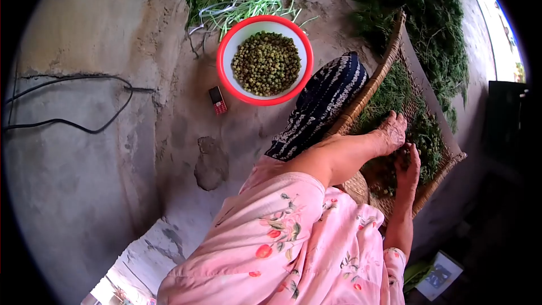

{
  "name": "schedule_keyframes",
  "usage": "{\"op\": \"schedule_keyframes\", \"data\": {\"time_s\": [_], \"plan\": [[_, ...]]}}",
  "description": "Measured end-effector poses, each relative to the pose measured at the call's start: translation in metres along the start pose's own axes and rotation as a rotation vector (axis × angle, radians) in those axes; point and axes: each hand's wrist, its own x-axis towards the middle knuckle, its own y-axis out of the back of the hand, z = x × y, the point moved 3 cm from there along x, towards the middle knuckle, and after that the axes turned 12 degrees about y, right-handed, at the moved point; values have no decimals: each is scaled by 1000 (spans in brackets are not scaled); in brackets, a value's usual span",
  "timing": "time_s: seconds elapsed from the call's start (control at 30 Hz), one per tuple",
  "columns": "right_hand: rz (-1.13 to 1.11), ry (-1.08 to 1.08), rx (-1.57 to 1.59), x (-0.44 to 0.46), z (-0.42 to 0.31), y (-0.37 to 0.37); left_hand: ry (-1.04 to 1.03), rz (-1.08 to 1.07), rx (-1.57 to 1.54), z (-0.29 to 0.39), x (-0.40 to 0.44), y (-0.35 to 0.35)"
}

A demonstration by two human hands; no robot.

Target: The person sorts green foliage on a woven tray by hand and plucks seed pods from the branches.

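You bend both hands into green sprigs [394, 88] in a woven basket [361, 107], between its side rims; your left hand [392, 129] lies on the sprigs, fingers bent, your right hand [409, 167] just beside it, fingers curved. Whether either grips a sprig cannot be told. Your left forearm crosses the basket's rim, hiding part of the load. Your patterned trouser leg [324, 99] stands between the basket and a red-rimmed bowl [227, 62] of small green berries [266, 63] on the floor [248, 135]. A red phone [217, 101] lies near the bowl, pale stalks [248, 6] just beyond it, and feathery greenery [435, 34] past the basket's far edge.
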Motion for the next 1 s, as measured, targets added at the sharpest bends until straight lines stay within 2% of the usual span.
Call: {"op": "schedule_keyframes", "data": {"time_s": [0.07,0.13,0.2,0.27,0.33,0.4,0.47,0.53,0.6,0.63,0.67,0.7,0.83,0.9,0.97,1.0], "plan": [[30,-28,112,4,-3,13,4,5,16,0,0,0],[-12,47,93,5,-28,30,-8,-128,33,0,2,-1],[-36,112,168,4,-61,66,-15,-84,44,0,5,-5],[68,242,270,-19,-98,93,-28,-69,43,-5,4,1],[-263,310,468,-41,-121,132,-37,-67,40,-2,7,-10],[93,344,481,-72,-120,181,-20,22,44,3,10,-16],[227,276,544,-90,-82,253,-52,-13,44,2,7,-7],[372,336,158,-113,1,383,-44,-38,77,3,9,-9],[481,463,-486,-170,46,356,-45,11,80,3,6,-13],[510,241,-757,-191,50,345,-42,41,94,3,5,-13],[486,2,-1022,-212,53,335,-41,71,108,4,4,-13],[464,-99,-1243,-224,74,365,-31,97,102,4,3,-13],[327,-41,-1863,-247,146,518,-11,85,117,4,1,-6],[29,65,-2301,-251,152,507,-12,95,116,6,2,-10],[86,-217,-2165,-231,134,498,-14,113,124,9,1,-14],[448,-341,-1748,-215,80,394,-26,156,140,10,-2,-14]]}}
